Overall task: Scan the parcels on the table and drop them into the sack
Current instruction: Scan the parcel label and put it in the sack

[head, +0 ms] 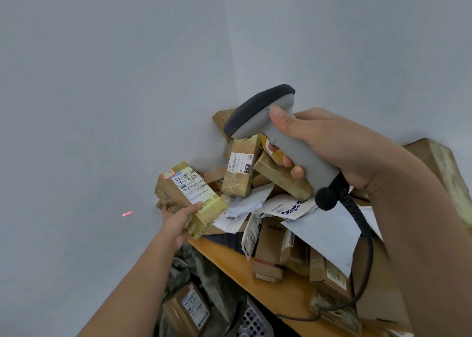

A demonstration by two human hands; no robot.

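I am holding a taped parcel [190, 196] in my left hand [178, 220] above the sack [204, 272] beside the bench [255, 267], my right hand [329, 145] gripping the scanner [275, 132], whose red dot [127, 213] is missing onto the wall, so I judge re-aiming at the label comes next.

A pale blue-grey wall [102, 81] bears a small red laser dot [127, 213]; the barcode scanner [278, 129] is light grey with a dark charcoal head rim, and its cable [362, 234] is black; the held parcel [190, 198] is tan cardboard under yellowish glossy tape, with a white label printed in black barcodes and a small blue mark, plus a red-edged tag with black handwriting; the piled boxes [240, 168] are the same brown and yellow-taped; the mailer bags [288, 206] are white, one lettered in dark blue; the table [229, 260] is orange-brown wood; the sack [194, 267] is mottled grey-green camouflage.
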